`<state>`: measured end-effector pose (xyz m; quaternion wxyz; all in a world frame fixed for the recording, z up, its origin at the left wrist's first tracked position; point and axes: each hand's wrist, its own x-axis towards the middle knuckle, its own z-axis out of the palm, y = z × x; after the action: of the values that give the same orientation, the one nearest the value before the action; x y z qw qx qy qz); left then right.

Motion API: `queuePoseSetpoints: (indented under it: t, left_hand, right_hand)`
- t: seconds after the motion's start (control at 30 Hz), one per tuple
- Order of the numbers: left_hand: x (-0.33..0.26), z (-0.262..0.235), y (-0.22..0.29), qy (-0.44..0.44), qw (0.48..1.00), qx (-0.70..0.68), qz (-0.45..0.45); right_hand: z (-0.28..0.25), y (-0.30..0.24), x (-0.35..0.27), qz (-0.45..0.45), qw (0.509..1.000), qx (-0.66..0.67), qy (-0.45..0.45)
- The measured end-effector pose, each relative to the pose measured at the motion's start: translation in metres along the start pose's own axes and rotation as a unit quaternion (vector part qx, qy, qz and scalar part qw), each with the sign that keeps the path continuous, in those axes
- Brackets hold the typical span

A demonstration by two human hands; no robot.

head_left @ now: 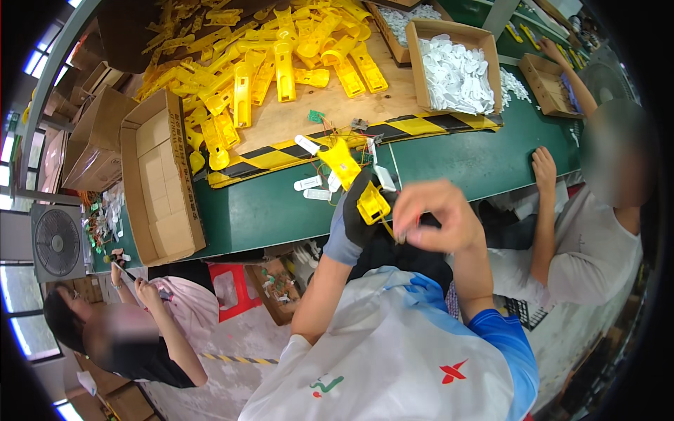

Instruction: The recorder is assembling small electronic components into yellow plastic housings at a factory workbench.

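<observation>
My left hand (345, 223), in a grey and black glove, grips a yellow plastic housing (373, 205). The housing is long, with a waisted upper part and a square recess at its lower end. To its right is my bare right hand (441, 216), fingers curled together and blurred by motion. A thin strand runs from the housing toward those fingertips; what they pinch is too small to make out. Beyond the left hand lie white plastic pieces (307, 183), thin coloured wires and a green circuit board (316, 116).
Yellow housings (284, 67) are heaped on a wooden board edged with black-yellow tape (253, 158). A carton of white parts (456, 74) stands at the back right, an open cardboard box (158, 189) at the left. Co-workers sit on both sides; one's hand (543, 168) rests on the green table.
</observation>
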<state>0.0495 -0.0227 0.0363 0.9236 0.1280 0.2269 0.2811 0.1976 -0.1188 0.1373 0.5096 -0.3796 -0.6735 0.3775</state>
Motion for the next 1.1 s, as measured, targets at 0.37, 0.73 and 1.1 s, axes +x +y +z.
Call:
queuePoseSetpoints:
  t: [0.37, 0.73, 1.1]
  left_hand:
    - [-0.016, 0.005, -0.003, -0.062, 0.909, 0.352, 0.214]
    - [-0.015, 0.009, 0.006, -0.019, 0.852, 0.390, 0.349]
    - [-0.025, 0.009, 0.003, -0.047, 0.675, 0.623, 0.392]
  right_hand:
    - [0.035, 0.033, -0.029, 0.193, 0.927, 0.009, 0.322]
    - [0.042, 0.036, -0.042, 0.238, 0.909, 0.147, 0.308]
    - [0.063, 0.043, -0.029, 0.174, 0.878, -0.132, 0.426]
